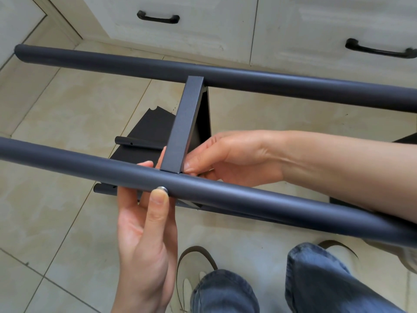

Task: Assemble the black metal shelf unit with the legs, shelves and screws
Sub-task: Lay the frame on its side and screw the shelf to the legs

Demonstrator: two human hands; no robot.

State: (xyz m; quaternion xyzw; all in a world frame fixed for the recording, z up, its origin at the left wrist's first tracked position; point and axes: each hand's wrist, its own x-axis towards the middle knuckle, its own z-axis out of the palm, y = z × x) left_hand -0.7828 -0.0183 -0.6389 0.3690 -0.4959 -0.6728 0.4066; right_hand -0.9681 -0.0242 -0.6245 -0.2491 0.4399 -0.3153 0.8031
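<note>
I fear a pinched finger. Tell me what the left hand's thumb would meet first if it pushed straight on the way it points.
The left hand has its thumb tip at the small silver screw head in the near dark grey metal tube leg; it apparently touches it already, so the screw comes first.

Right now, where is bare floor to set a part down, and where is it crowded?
Bare tile shows left of the loose shelf panel, between the far leg and near leg, and below the near leg beside the left hand. The crossbar, right hand and screw crowd the centre.
</note>
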